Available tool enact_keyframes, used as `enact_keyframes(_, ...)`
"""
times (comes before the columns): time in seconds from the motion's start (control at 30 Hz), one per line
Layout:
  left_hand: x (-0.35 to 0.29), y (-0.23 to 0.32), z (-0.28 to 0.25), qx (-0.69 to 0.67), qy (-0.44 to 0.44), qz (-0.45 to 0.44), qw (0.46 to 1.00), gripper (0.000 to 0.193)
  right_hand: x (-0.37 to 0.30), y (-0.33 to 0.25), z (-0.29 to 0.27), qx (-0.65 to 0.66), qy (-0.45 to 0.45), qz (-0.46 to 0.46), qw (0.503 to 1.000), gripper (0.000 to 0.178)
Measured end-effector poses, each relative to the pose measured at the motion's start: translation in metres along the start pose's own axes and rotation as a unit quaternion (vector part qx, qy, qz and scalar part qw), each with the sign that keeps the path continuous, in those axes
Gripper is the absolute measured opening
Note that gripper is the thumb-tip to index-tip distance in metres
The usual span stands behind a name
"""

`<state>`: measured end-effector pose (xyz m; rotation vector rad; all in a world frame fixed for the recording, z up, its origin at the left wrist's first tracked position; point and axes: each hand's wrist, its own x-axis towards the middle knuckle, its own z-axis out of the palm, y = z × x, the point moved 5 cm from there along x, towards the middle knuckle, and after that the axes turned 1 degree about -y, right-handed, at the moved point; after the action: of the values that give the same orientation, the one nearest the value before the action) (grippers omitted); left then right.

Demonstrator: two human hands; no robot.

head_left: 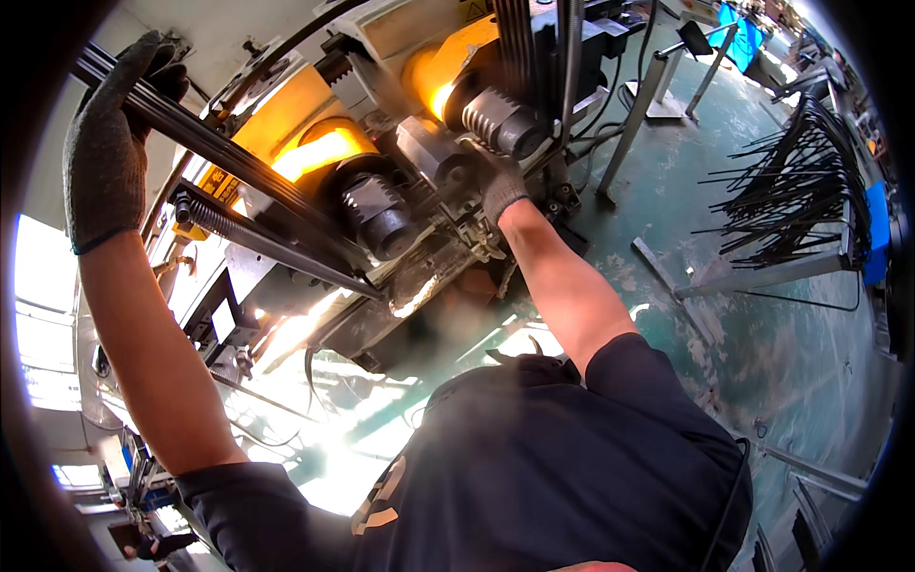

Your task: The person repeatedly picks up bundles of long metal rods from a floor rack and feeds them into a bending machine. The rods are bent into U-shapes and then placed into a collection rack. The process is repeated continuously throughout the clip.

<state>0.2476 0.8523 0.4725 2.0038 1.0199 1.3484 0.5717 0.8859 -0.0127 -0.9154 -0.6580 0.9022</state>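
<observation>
My left hand [110,143], in a dark grey knit glove, is raised at the upper left. Its fingers are wrapped round a bundle of long dark metal rods [224,153] that slants down toward the machine [276,110]. My right hand [498,179], gloved too, reaches in at the machine's front beside a grey metal block [427,148]. Its fingers are blurred and partly hidden, so their grip does not show. Just above it is a ribbed dark cylinder [502,122]; a second ribbed cylinder [378,214] sits lower left, behind the rods.
A coiled spring rod [272,243] slants below the bundle. More upright rods [515,43] stand at the top. On the right, a metal rack [762,278] bears a pile of thin black rods [796,191]. A metal stand [634,124] rises from the worn green floor [658,210].
</observation>
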Motion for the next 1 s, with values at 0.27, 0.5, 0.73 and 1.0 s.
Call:
enact_keyframes(0.27,-0.02,0.001,0.007,0.364,-0.065,0.184,0.911,0.028,-0.025,-0.022,-0.014,-0.087,-0.015,0.153,0.984,0.028)
enact_keyframes(0.5,-0.014,-0.022,-0.011,0.155,-0.027,-0.052,0.986,0.041,-0.034,-0.034,-0.001,0.01,0.007,0.216,0.976,0.03)
enact_keyframes(0.73,-0.015,-0.018,-0.009,0.164,-0.009,-0.075,0.984,0.04,-0.041,-0.064,0.009,0.0,0.023,0.158,0.987,0.035)
enact_keyframes(1.0,-0.015,-0.012,-0.007,0.144,-0.02,-0.097,0.985,0.038,-0.028,-0.047,-0.004,-0.409,-0.094,-0.075,0.905,0.029)
